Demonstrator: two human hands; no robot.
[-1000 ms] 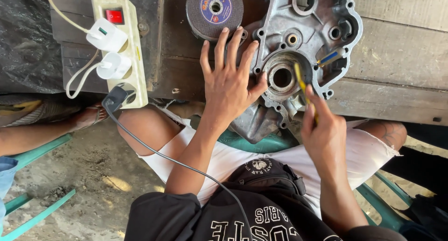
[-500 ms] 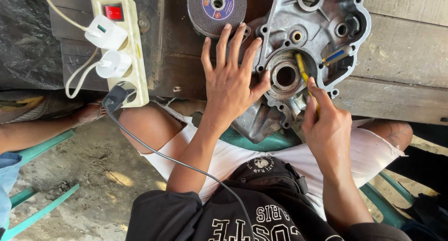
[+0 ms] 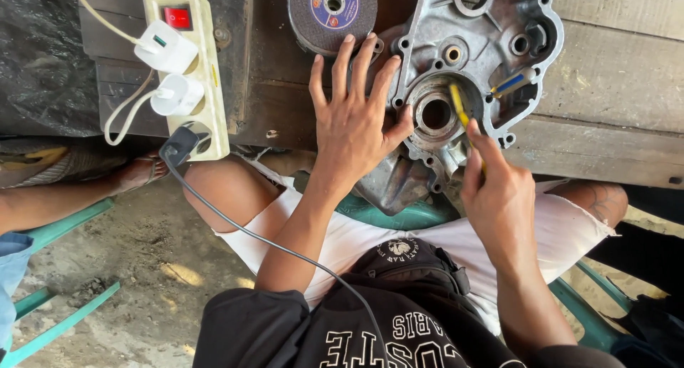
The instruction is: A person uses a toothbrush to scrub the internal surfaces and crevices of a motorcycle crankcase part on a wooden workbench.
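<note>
Since the earlier frame I note little shift: my right hand (image 3: 499, 190) has crept slightly up toward the bore of the grey engine cover (image 3: 470, 61), my left unchanged. Left of the cover sits a white power strip (image 3: 189, 69), then a grinding disc (image 3: 332, 13) just beside its upper left edge. My left hand (image 3: 353, 126) lies flat with fingers spread on the cover's left side; right fingers pinch a yellow-handled tool (image 3: 459, 108), tip at the central bore; cover rests on the wooden bench (image 3: 613, 126).
</note>
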